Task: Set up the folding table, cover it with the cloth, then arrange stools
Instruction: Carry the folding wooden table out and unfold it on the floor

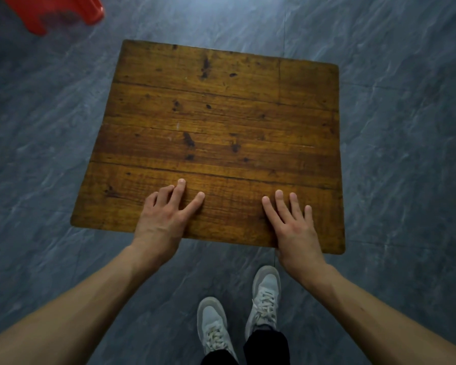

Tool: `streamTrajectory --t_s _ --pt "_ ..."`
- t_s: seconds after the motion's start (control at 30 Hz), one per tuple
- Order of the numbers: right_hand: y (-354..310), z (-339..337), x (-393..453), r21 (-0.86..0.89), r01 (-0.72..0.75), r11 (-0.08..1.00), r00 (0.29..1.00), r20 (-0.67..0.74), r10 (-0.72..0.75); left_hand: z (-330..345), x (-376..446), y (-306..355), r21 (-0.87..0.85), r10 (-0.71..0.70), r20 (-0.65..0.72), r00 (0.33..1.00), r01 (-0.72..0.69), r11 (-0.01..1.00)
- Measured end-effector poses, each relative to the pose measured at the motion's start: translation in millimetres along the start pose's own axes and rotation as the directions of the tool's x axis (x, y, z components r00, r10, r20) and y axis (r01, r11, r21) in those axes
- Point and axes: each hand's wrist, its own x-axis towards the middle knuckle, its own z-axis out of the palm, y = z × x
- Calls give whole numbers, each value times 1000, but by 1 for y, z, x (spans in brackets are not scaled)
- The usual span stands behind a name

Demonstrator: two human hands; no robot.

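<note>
One wooden table (216,122) stands on the grey floor (406,167), its top bare and made of several planks. Two hands rest on the plank along its near edge. The left hand (163,219) lies toward the middle of that edge, index and middle fingers stretched flat on the wood, the other two bent a little; it holds nothing. The right hand (292,227) lies by the near right corner, four fingers straight and spread, flat on the top, also holding nothing. One red stool (55,11) stands on the floor beyond the far left corner, well apart. Two pale shoes (265,296) stand before the near edge.
</note>
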Motion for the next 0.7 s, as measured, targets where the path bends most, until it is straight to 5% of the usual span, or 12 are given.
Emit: streamTrajectory --t_s 0.7 --pt "33 -11 21 -33 -24 999 999 34 25 -13 27 19 65 32 -9 999 -32 997"
